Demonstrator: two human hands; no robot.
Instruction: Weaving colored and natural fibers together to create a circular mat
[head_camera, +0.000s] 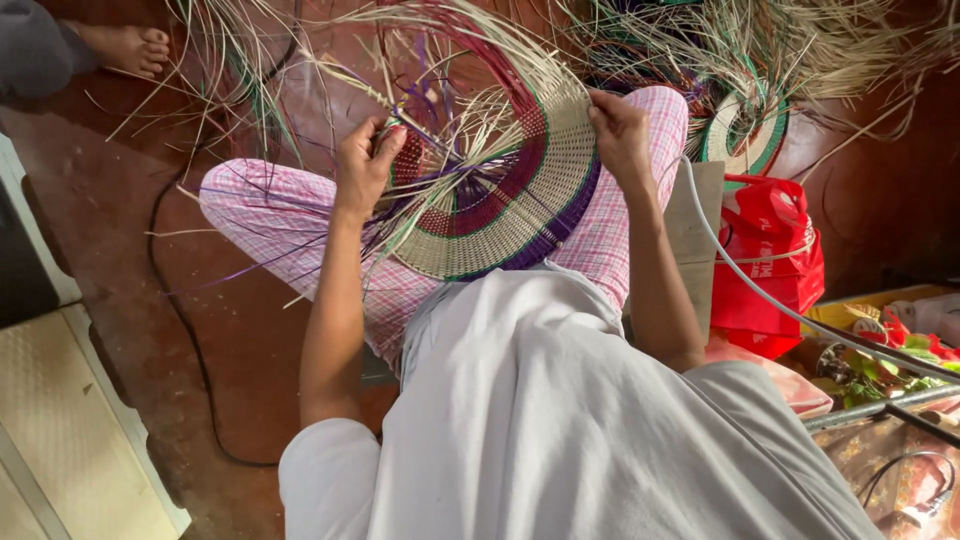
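Note:
A round woven mat (520, 195) of cream, green, maroon and purple straw rests on my lap over pink checked trousers (280, 215). Long loose straw strands (450, 60) fan out from its far edge. My left hand (365, 160) pinches strands at the mat's left edge. At the right edge of the woven part, my right hand (620, 130) grips the rim.
A second woven round piece (745, 140) lies at the right among loose straw. Beside it sits a red plastic bag (765, 260). A grey cable (760, 290) crosses at the right, a black cord (180, 310) runs over the brown floor, and another person's bare foot (130, 48) shows top left.

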